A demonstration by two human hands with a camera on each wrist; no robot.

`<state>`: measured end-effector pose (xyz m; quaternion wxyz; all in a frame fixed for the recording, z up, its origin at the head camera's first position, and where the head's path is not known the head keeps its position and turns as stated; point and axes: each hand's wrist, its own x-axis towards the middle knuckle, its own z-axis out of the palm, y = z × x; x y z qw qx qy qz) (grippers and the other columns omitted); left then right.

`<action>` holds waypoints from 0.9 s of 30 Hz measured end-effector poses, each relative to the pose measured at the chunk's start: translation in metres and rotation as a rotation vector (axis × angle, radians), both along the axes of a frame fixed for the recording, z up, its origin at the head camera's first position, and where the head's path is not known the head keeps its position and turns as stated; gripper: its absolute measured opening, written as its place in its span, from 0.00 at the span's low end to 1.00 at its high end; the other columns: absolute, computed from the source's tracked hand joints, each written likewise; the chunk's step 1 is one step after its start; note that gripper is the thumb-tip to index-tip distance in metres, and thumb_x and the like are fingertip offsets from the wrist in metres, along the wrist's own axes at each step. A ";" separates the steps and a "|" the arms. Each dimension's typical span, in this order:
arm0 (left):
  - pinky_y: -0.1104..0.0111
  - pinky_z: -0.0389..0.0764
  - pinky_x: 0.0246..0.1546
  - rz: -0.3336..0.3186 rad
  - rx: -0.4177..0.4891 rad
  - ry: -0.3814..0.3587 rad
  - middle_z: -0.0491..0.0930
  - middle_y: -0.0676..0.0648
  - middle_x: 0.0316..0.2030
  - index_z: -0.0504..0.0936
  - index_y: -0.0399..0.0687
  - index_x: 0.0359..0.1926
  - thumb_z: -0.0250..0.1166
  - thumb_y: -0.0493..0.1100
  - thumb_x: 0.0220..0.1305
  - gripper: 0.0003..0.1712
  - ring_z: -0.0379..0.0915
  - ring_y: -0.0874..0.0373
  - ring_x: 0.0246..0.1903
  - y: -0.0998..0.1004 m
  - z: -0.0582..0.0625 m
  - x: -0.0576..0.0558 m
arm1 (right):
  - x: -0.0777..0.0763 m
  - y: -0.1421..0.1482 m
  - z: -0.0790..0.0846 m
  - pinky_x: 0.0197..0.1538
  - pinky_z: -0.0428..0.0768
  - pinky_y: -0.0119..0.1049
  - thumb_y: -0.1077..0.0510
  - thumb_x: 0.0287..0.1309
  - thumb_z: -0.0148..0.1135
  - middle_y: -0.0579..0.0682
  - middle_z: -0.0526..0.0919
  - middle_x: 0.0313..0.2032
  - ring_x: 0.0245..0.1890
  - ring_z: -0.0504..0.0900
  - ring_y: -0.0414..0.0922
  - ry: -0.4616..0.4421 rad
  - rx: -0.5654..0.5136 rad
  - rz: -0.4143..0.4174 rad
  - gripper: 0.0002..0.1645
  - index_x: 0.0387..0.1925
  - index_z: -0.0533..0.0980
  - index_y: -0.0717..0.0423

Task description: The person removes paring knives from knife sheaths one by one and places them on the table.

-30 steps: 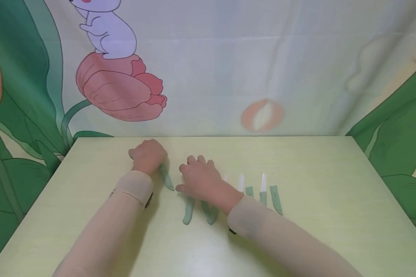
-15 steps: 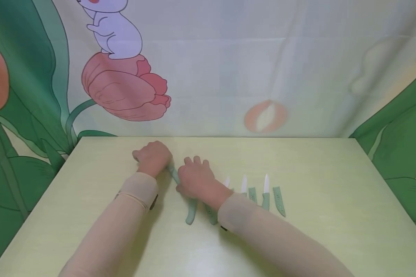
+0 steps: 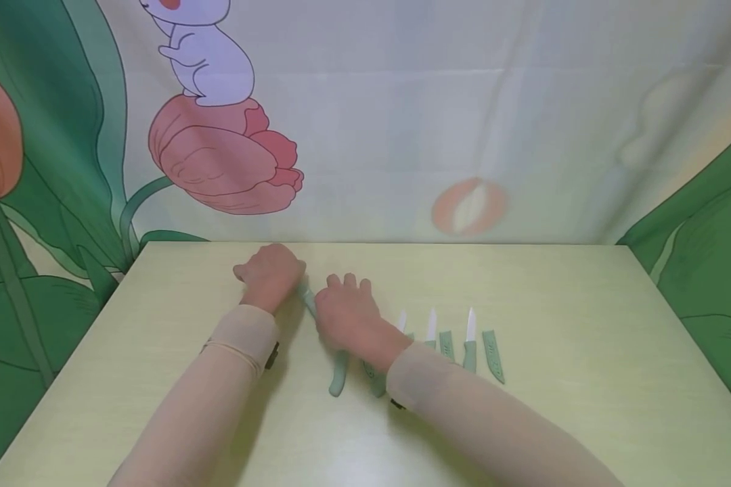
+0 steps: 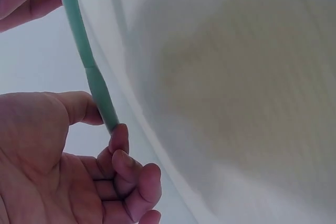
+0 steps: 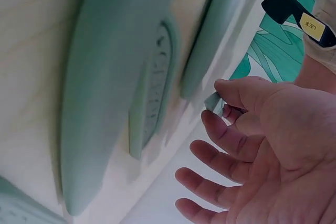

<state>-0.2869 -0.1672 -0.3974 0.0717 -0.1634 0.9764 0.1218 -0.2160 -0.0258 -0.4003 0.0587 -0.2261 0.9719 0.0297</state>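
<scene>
Between my hands is a slim green knife (image 4: pixel 79 30), apparently with its blade covered by a green sheath; a seam crosses it. My left hand (image 3: pixel 272 274) pinches one end with thumb and index finger, as the left wrist view shows. With thumb and index finger my right hand (image 3: pixel 350 314) pinches the other end, a pale green tip (image 5: pixel 212 102); its remaining fingers are spread. Which end is the handle I cannot tell. Below the right hand lies a green handle (image 3: pixel 339 375), partly hidden by that hand. Close by is a lettered green sheath (image 5: pixel 157 87).
To the right on the pale table (image 3: pixel 560 325) lie white-bladed knives with green handles, such as the rightmost knife (image 3: pixel 470 345), alternating with green sheaths (image 3: pixel 493 355). My right forearm (image 3: pixel 475 412) covers part of the row. Behind the table hangs a printed curtain (image 3: pixel 365 135).
My right hand has come over to the left hand and taken the near end of the green knife. The left hand keeps its hold. The head view has shifted slightly.
</scene>
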 end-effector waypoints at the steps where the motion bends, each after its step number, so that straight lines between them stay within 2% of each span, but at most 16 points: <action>1: 0.43 0.66 0.46 0.002 0.009 0.007 0.77 0.43 0.31 0.77 0.45 0.30 0.52 0.53 0.62 0.17 0.74 0.47 0.33 0.000 0.002 0.000 | -0.001 0.001 0.001 0.38 0.62 0.42 0.47 0.59 0.58 0.45 0.66 0.36 0.36 0.63 0.47 0.006 -0.008 -0.003 0.10 0.28 0.74 0.46; 6: 0.42 0.66 0.48 0.015 0.053 0.026 0.76 0.44 0.31 0.76 0.45 0.30 0.52 0.57 0.62 0.20 0.73 0.48 0.33 -0.001 0.009 0.002 | -0.004 0.011 0.005 0.38 0.63 0.42 0.45 0.58 0.60 0.45 0.66 0.34 0.35 0.64 0.46 0.025 -0.054 -0.005 0.12 0.27 0.75 0.46; 9: 0.46 0.69 0.47 0.025 0.091 0.038 0.75 0.44 0.30 0.76 0.46 0.30 0.51 0.60 0.62 0.23 0.72 0.49 0.32 -0.001 0.014 0.004 | -0.005 0.018 0.009 0.39 0.63 0.43 0.46 0.57 0.61 0.45 0.67 0.33 0.35 0.64 0.47 0.036 -0.097 -0.014 0.12 0.26 0.75 0.47; 13: 0.57 0.74 0.34 0.047 0.185 0.066 0.74 0.45 0.29 0.76 0.45 0.31 0.52 0.61 0.61 0.24 0.71 0.51 0.29 -0.001 0.021 0.006 | -0.005 0.027 0.013 0.42 0.64 0.44 0.47 0.55 0.62 0.45 0.68 0.32 0.34 0.65 0.46 0.052 -0.144 -0.026 0.11 0.24 0.76 0.48; 17: 0.64 0.71 0.24 0.049 0.296 0.088 0.72 0.45 0.29 0.74 0.44 0.34 0.53 0.59 0.61 0.22 0.69 0.53 0.27 0.001 0.025 0.009 | -0.004 0.036 0.016 0.45 0.65 0.45 0.47 0.55 0.62 0.44 0.68 0.32 0.35 0.64 0.46 0.050 -0.169 -0.041 0.12 0.24 0.76 0.48; 23: 0.66 0.68 0.25 0.043 0.427 0.125 0.73 0.45 0.27 0.74 0.40 0.36 0.54 0.56 0.61 0.21 0.67 0.54 0.26 0.005 0.024 0.011 | -0.002 0.050 0.019 0.46 0.66 0.46 0.48 0.55 0.61 0.44 0.68 0.32 0.35 0.65 0.46 0.074 -0.186 -0.056 0.11 0.26 0.76 0.50; 27: 0.66 0.69 0.27 0.045 0.482 0.111 0.79 0.45 0.26 0.76 0.38 0.38 0.54 0.56 0.63 0.23 0.73 0.53 0.26 0.007 0.021 0.012 | -0.001 0.060 0.020 0.47 0.67 0.47 0.48 0.54 0.60 0.43 0.69 0.32 0.35 0.66 0.46 0.095 -0.184 -0.062 0.10 0.27 0.76 0.50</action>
